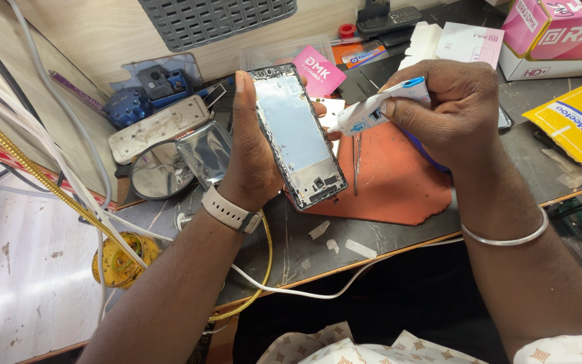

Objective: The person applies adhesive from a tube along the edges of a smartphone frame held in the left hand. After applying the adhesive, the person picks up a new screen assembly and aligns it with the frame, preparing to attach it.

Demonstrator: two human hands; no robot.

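My left hand [250,152] grips an opened phone frame [298,138], screen removed, bare silver inner plate facing up, tilted above the bench. My right hand [456,108] squeezes a small white glue tube [378,108] with a blue cap end, its nozzle pointing left at the frame's right edge, near its upper half. A pale wristband sits on my left wrist and a thin metal bangle on my right. Under both hands lies an orange-red work mat [399,189] with tweezers [357,162] on it.
A round mirror [159,172] and a white flat phone part [159,128] lie at left. Pink and yellow boxes [560,30] stand at the back right, a dark keypad phone [389,20] behind. White cables and a gold braided cord [48,182] cross the left side.
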